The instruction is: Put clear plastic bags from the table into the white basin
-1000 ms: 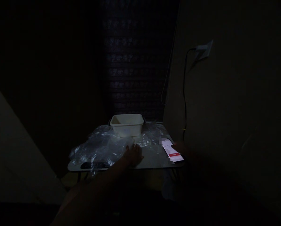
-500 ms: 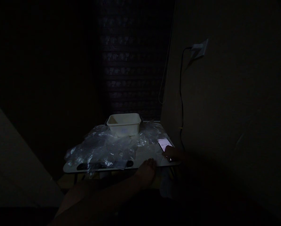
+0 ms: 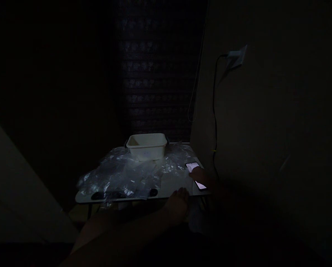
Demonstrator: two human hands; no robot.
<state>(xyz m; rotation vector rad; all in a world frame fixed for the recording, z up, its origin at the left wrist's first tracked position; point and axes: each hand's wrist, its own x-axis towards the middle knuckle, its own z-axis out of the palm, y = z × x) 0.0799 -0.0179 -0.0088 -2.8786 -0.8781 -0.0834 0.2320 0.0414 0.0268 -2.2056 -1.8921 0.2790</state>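
Observation:
A lit smartphone (image 3: 201, 185) lies face up at the right edge of the small white table (image 3: 170, 187). Over its screen reaches my right hand (image 3: 198, 175), one finger stretched toward the glass; the other fingers are dark and hard to make out. At the table's front edge rests my left hand (image 3: 178, 204), palm down and empty, its fingertips on the rim. Clear plastic bags (image 3: 121, 174) spread in a crumpled layer over the left and middle of the table. Behind them stands a white plastic tub (image 3: 148, 152), its inside partly visible.
The room is very dark. A dark blind (image 3: 155, 74) hangs behind the table, with a looped cord (image 3: 192, 119) beside it. On the right wall, a black cable (image 3: 214, 111) runs down from a socket (image 3: 235, 59). A pale panel (image 3: 18, 200) slants at the left.
The phone's screen has switched from large timer digits to another bright display. My right hand has moved slightly up and left over it. My left hand has shifted slightly right.

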